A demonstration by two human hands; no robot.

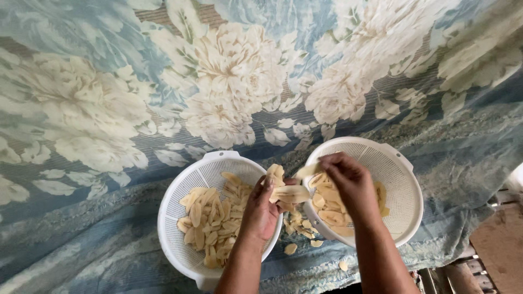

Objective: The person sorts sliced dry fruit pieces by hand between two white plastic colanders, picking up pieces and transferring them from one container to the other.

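My left hand [261,209] holds a stack of pale slices [287,193] between two white colanders [180,218], while my right hand [348,182] pinches one slice [306,171].

Blue floral cloth [109,98] with big cream blossoms spreads across the whole surface, rumpled along its near edge. A few loose pale slices [290,249] lie on it. Brown floor [498,250] and wooden slats [452,269] at lower right.

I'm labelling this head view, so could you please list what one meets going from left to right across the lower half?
Left colander → left hand holding slices → right hand → right colander.
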